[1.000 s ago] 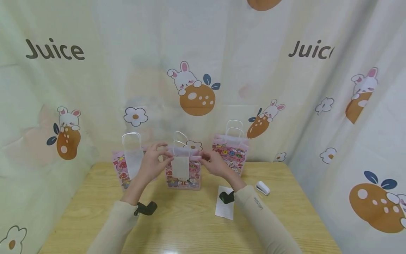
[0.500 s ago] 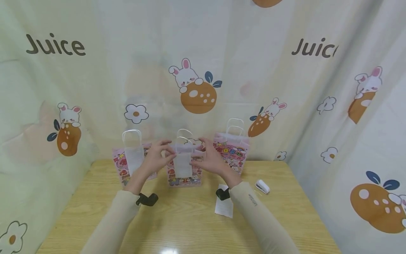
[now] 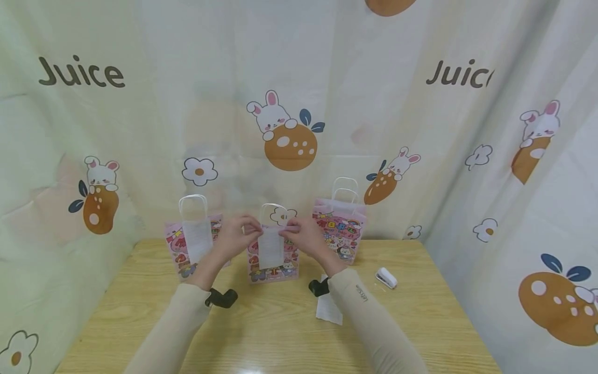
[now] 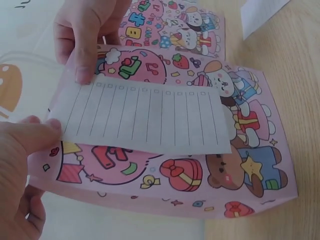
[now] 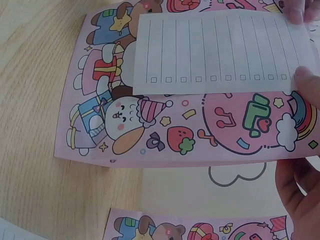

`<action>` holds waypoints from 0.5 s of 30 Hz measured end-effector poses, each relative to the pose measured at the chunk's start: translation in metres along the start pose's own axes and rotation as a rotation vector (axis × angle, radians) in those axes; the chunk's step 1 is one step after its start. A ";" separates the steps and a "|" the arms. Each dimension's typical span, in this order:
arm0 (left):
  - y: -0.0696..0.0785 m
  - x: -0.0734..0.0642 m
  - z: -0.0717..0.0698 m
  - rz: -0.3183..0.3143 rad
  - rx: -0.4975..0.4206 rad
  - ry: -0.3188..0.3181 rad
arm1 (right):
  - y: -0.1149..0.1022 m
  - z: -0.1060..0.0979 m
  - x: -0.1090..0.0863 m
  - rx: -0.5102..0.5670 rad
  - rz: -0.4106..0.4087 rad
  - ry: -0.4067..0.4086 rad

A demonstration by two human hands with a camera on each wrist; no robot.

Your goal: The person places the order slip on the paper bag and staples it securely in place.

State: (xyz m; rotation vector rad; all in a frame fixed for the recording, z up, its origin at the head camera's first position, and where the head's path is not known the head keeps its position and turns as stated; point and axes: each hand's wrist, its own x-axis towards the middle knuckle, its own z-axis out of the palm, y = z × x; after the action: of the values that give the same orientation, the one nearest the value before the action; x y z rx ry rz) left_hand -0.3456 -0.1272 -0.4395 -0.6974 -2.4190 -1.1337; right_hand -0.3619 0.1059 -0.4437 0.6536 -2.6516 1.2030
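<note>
A pink cartoon-print paper gift bag [image 3: 289, 267] stands mid-table. A white lined checklist slip [image 3: 271, 250] lies against its front at the top edge. My left hand [image 3: 237, 236] pinches the bag's rim and the slip's upper left corner between thumb and fingers. Opposite it, my right hand [image 3: 306, 238] pinches the rim at the slip's other upper corner. In the left wrist view, the thumbs press on the slip [image 4: 145, 117]; the fingers go behind the bag [image 4: 182, 175]. The right wrist view shows ruled lines and small check boxes on the slip [image 5: 215, 52].
Another pink bag [image 3: 177, 244], with a white slip [image 3: 198, 240] on its front, stands left. A third bag [image 3: 343, 228] with white handles stands at the back right. On the table [image 3: 261, 332] lie a loose lined slip [image 3: 329, 310] and a white stapler [image 3: 386, 278].
My right hand has moved left from the bag's side to the slip's upper right corner. The left hand has shifted slightly right. The bag's top now looks pressed flatter.
</note>
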 end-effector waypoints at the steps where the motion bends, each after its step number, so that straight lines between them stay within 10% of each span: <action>1: 0.001 0.000 0.000 -0.025 -0.018 0.003 | 0.000 0.000 0.000 -0.002 -0.004 0.003; 15: -0.002 -0.004 0.007 -0.279 -0.249 -0.092 | -0.004 -0.007 0.001 -0.029 0.049 -0.068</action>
State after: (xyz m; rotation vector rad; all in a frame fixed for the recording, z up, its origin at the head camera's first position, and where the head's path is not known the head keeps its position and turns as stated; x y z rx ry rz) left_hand -0.3445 -0.1241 -0.4471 -0.5023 -2.5353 -1.5653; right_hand -0.3610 0.1088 -0.4356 0.6394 -2.7506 1.1727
